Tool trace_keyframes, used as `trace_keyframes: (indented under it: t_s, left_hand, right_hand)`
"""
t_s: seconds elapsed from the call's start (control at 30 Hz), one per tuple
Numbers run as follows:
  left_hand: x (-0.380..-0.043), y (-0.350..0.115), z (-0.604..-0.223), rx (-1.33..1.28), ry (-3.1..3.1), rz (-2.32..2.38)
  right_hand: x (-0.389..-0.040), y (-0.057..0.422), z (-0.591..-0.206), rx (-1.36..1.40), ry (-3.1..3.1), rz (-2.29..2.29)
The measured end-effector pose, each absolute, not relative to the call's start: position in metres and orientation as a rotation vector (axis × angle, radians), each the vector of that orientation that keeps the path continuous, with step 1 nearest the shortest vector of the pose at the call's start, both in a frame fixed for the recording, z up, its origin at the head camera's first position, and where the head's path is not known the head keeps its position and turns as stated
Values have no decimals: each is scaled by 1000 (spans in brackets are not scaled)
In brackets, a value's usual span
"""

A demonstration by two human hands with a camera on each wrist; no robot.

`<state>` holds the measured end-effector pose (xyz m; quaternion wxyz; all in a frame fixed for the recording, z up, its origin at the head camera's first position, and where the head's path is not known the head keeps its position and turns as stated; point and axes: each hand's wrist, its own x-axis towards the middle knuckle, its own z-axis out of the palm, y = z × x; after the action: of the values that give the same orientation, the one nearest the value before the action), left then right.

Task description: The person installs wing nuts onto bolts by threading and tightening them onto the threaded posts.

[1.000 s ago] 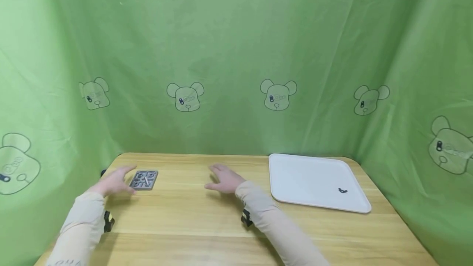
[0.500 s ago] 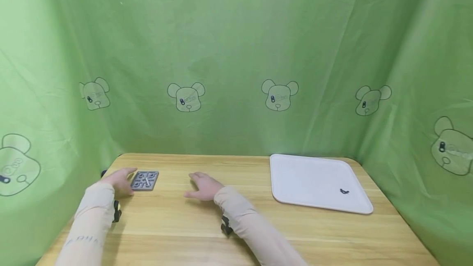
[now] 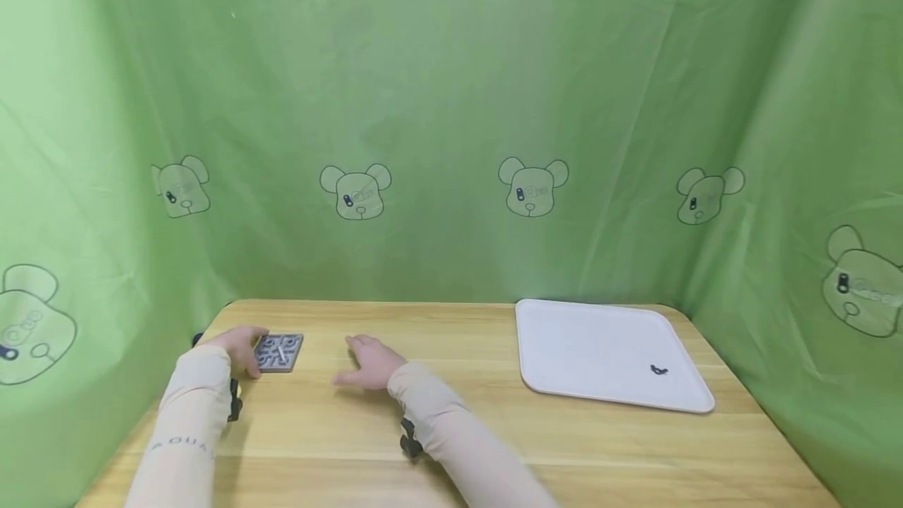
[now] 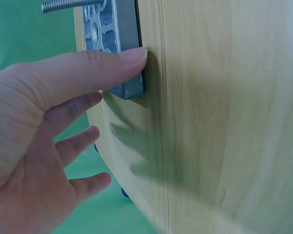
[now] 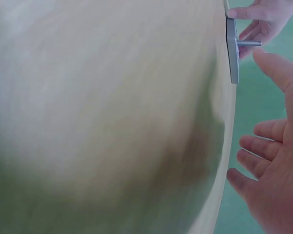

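Observation:
A square grey metal plate (image 3: 277, 364) with raised ribs and holes lies at the left of the table, and a threaded bolt (image 5: 249, 43) stands up from it. My left hand (image 3: 237, 347) is at the plate's left side. In the left wrist view its thumb overlaps the plate's edge (image 4: 129, 29), while the other fingers spread out nearby; whether they touch the plate I cannot tell. To the right of the plate, my right hand (image 3: 374, 364) hovers over the wood with fingers extended and thumb apart, holding nothing.
A white tray (image 3: 592, 343) lies at the right of the wooden table (image 3: 339, 445). On it is a small black object (image 3: 659, 370), too small to make out. Green curtains (image 3: 444, 249) with bear prints hang behind and at both sides.
My left hand has moved rightward up to the plate's left edge. My right hand has shifted left over the table, closer to the plate. The plate appears to stay in place.

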<state>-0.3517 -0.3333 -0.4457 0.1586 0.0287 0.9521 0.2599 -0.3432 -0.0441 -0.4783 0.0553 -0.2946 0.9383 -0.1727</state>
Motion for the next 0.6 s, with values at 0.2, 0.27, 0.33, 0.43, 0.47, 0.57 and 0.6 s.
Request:
trace_keyframes:
  t_s: [0.2,0.27,0.33,0.43,0.47,0.57,0.6]
  left_hand:
    - [-350,-333,-450,130,2792,669]
    - [-349,-332,-451,153,2802,670]
    - [-349,-330,-453,168,2812,679]
    - [-346,-326,-455,202,2829,687]
    - [-345,-325,-455,219,2841,675]
    - [-340,-319,-455,267,2874,635]
    - [-339,-316,-454,286,2882,621]
  right_hand:
    - [-343,-52,-482,-906,2837,-595]
    - [-342,-54,-482,-903,2806,-662]
    - [-340,-56,-482,-889,2775,-724]
    - [-339,-57,-484,-865,2750,-786]
    - [-338,-58,-485,-857,2749,-793]
    - [-338,-58,-487,-845,2753,-798]
    - [-338,-58,-488,-847,2757,-794]
